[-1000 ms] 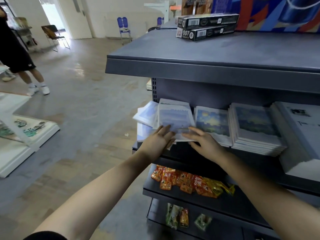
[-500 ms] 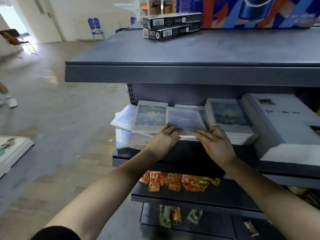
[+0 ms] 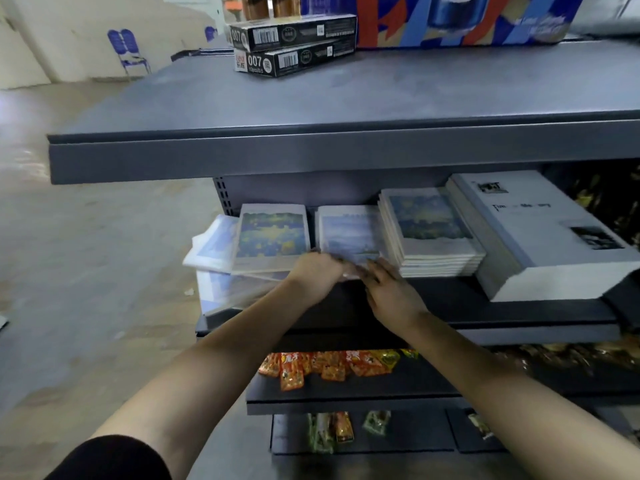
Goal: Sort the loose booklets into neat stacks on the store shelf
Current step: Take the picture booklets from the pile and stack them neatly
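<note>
While the blue booklet (image 3: pixel 349 233) at frame centre is squared by the flat right hand (image 3: pixel 391 292) and the left hand (image 3: pixel 320 271), whose grip cannot be told, the loose booklets (image 3: pixel 214 244) left of it should be gathered next.

I see two long black cardboard boxes marked 007 (image 3: pixel 294 46) top centre, blue chairs (image 3: pixel 129 51) upper left, orange snack packets (image 3: pixel 313 367) lower centre, green packets (image 3: pixel 375 422) beneath
</note>
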Demonstrator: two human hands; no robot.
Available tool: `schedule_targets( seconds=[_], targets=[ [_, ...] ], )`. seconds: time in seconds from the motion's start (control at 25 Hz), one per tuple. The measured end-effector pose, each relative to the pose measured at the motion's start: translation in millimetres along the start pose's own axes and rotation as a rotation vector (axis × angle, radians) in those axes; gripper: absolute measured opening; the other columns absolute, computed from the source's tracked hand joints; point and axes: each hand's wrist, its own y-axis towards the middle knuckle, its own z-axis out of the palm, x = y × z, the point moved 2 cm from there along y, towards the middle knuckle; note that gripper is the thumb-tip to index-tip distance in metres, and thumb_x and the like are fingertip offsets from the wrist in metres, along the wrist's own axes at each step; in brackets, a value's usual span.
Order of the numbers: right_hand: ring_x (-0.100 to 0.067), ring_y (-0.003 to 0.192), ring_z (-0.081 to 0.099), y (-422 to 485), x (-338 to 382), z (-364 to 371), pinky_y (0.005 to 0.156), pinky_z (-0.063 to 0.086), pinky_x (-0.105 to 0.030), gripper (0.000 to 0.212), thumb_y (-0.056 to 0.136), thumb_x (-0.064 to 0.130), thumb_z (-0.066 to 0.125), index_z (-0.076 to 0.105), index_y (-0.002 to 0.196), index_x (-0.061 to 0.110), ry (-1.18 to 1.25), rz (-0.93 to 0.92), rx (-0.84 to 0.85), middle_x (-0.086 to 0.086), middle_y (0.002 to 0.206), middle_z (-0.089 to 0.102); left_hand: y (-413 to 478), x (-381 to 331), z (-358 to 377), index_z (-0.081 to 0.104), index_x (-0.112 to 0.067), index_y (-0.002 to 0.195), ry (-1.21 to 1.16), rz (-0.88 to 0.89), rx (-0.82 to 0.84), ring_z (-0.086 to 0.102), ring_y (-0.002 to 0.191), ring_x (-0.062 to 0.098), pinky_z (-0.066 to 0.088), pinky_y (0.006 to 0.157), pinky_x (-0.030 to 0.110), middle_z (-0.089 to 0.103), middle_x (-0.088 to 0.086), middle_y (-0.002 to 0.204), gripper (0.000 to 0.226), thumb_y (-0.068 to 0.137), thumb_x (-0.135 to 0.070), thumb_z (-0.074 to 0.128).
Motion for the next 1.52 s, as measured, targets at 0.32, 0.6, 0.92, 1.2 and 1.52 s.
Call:
schedule_targets(
  seconds=[0.32,0.6,0.92,1.2,1.52],
  targets=[
    [-0.024,0.137,0.028,20,5,-11,0.110,0.027,-0.031,0.049,0.095,0.009,0.037,0.039,0.141,0.024,0.132,0.112,-0.046,-0.005,0.146,0.040,14,-1,5,0.043,-0.015,0.134,-0.009,-0.106,0.058,0.054,0.116,0.031,0.044,0.095,0.040,0.058,0.013,0.126,0.041,0.093,-0.010,0.048],
    [-0.023,0.113,0.054,29,37,-15,0.096,0.041,-0.037,0.029,0.090,0.018,0.048,0.059,0.117,0.019,0.046,0.252,-0.073,-0.003,0.124,0.058,-6,22,-3,0.033,-0.013,0.143,-0.139,-0.006,0.054,0.020,0.142,0.023,0.002,0.117,0.043,0.026,0.005,0.153,0.049,0.097,-0.027,0.041],
    [-0.025,0.145,0.005,79,137,4,0.117,0.013,-0.043,0.058,0.094,0.039,0.042,0.023,0.147,0.029,0.124,0.075,-0.082,0.000,0.158,0.006,-84,133,19,0.015,-0.012,0.150,-0.164,-0.203,0.032,0.015,0.144,0.026,0.014,0.115,0.042,0.012,0.008,0.158,0.082,0.089,-0.057,0.047],
    [-0.032,0.141,0.016,125,155,11,0.113,0.018,-0.048,0.069,0.089,0.057,0.041,0.025,0.146,0.023,0.016,0.052,0.132,-0.009,0.155,0.019,-83,168,21,0.037,-0.005,0.139,-0.242,-0.111,0.006,0.055,0.110,0.035,0.041,0.090,0.038,0.046,0.010,0.140,0.061,0.090,-0.036,0.057],
    [-0.036,0.140,0.015,125,158,6,0.111,0.021,-0.054,0.072,0.084,0.050,0.053,0.027,0.145,0.022,0.076,0.065,0.181,-0.010,0.154,0.020,-78,190,17,0.054,-0.008,0.124,-0.363,0.005,0.078,0.059,0.097,0.036,0.045,0.085,0.037,0.063,0.014,0.113,0.041,0.092,-0.032,0.058]
  ],
)
